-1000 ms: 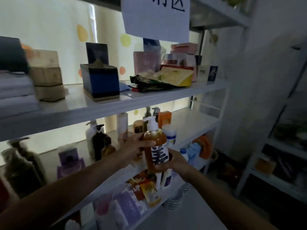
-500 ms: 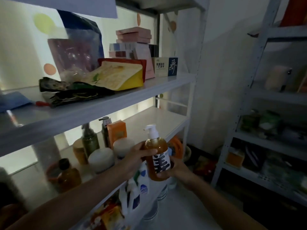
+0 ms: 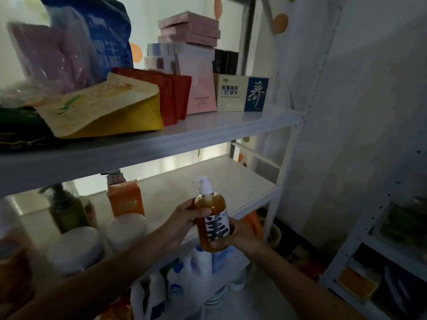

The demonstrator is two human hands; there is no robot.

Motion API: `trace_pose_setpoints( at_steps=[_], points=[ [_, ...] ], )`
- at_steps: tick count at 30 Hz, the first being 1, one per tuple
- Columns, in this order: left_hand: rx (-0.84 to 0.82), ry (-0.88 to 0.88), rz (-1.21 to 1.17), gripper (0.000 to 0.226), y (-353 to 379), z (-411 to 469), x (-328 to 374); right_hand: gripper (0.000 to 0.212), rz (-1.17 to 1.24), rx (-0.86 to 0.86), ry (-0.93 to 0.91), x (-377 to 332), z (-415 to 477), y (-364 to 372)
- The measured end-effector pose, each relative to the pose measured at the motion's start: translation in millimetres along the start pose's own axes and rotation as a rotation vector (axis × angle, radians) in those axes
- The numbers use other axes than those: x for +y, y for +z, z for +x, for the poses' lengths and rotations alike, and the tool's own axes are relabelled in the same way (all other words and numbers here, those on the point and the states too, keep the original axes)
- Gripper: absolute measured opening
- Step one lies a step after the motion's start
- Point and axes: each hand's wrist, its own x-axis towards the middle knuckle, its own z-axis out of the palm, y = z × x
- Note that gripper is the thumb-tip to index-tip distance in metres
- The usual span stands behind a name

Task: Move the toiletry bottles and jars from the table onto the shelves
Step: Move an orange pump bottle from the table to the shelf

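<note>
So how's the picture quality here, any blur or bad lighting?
Head view: dim and backlit from behind the shelves; amber pump bottle and both hands, left and right, fairly sharp; jars at lower left blurred; wide-angle bending at edges.

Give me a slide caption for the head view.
Both hands, left and right, hold an amber pump bottle before the middle shelf.

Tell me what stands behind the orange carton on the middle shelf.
Behind the orange carton on the middle shelf, only a grey pump head shows above its top edge. The bottle's body is covered by the carton, so its colour and contents cannot be seen.
</note>
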Motion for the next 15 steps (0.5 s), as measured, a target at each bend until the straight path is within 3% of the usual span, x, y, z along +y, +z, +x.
trace_pose_setpoints(
  at_steps=[5,11,15],
  points=[
    [0.088,0.008,0.031,0.055,-20.8,41.2,-2.9,0.067,-0.062,-0.091,-0.014,-0.8,61.4,-10.8],
    [0.174,0.037,0.110,0.068,-49.1,81.0,-7.0,0.042,-0.182,-0.188,-0.067,4.5,138.4,-3.3],
    [0.271,0.007,0.093,0.073,-66.4,107.0,-21.4,0.058,-0.327,-0.218,-0.117,6.0,179.6,0.6]
  ],
)
